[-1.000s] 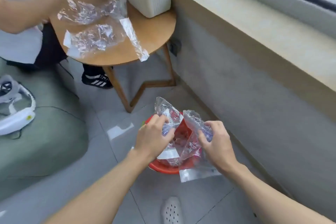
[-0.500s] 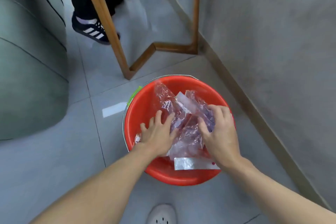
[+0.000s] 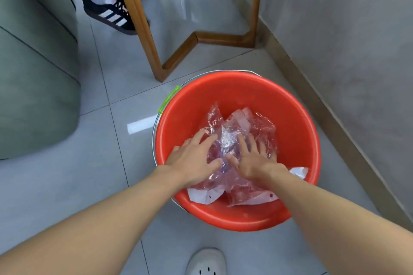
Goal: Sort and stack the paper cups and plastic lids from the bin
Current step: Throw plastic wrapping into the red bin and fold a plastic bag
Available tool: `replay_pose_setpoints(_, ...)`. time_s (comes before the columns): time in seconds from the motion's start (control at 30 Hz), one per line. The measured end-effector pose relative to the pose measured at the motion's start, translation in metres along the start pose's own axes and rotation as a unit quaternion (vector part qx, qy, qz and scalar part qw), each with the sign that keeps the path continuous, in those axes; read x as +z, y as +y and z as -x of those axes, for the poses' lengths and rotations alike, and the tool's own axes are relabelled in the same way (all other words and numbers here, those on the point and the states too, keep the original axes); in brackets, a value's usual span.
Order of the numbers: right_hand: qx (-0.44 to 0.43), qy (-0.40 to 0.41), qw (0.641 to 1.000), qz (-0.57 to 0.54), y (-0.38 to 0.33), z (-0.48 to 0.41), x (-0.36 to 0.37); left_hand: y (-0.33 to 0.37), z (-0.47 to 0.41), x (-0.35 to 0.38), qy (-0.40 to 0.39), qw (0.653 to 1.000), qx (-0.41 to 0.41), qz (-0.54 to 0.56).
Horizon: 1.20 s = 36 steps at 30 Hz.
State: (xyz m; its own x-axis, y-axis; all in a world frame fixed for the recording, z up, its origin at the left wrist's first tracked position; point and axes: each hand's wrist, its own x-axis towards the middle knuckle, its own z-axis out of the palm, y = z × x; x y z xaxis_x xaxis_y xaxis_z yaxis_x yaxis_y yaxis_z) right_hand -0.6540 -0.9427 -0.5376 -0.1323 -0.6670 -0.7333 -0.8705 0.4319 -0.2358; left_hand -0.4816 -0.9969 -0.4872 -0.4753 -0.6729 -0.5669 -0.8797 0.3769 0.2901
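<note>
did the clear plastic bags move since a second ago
Yes, downward. The clear plastic bags stuck up above the rim of the red bucket before; now they lie inside it under the left hand and right hand.

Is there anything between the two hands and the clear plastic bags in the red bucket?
Nothing visible. The left hand and the right hand lie flat on the clear plastic bags inside the red bucket. No cups or lids show.

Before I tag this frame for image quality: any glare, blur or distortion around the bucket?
Head view: bright reflection on the floor left of the red bucket; glints on the clear plastic bags under the left hand and right hand; wide-angle stretch swells the forearms near the bottom edge; slightly soft overall.
</note>
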Motion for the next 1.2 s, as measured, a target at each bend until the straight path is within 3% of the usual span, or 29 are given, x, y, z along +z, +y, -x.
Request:
replay_pose_setpoints(0.1, 0.009, 0.017, 1.0, 0.012, -0.002, -0.001, 0.001, 0.001, 0.003, -0.006, -0.006, 1.0, 0.012, -0.022)
replay_pose_setpoints(0.3, -0.031, 0.216, 0.976, 0.006, -0.006, 0.06, -0.032, 0.031, 0.025, -0.035, 0.032, 0.999, 0.017, 0.009)
replay_pose_setpoints(0.4, -0.046, 0.274, 0.961, -0.016, -0.001, 0.111, -0.064, 0.062, 0.05, -0.064, 0.046, 0.998, 0.034, 0.002)
replay_pose_setpoints(0.53, -0.018, 0.31, 0.949, -0.047, 0.019, 0.196, -0.112, 0.12, 0.09, -0.113, 0.064, 0.996, 0.064, -0.016)
replay_pose_setpoints(0.7, 0.072, 0.367, 0.923, -0.09, 0.065, 0.327, -0.165, 0.231, 0.142, -0.171, 0.067, 0.985, 0.158, -0.017)
replay_pose_setpoints(0.93, 0.235, 0.448, 0.846, -0.171, 0.128, 0.511, -0.17, 0.411, 0.238, -0.179, 0.027, 0.93, 0.363, -0.056)
replay_pose_setpoints(1.2, 0.395, 0.523, 0.703, -0.276, 0.147, 0.725, -0.086, 0.521, 0.423, -0.134, -0.018, 0.842, 0.527, -0.115)
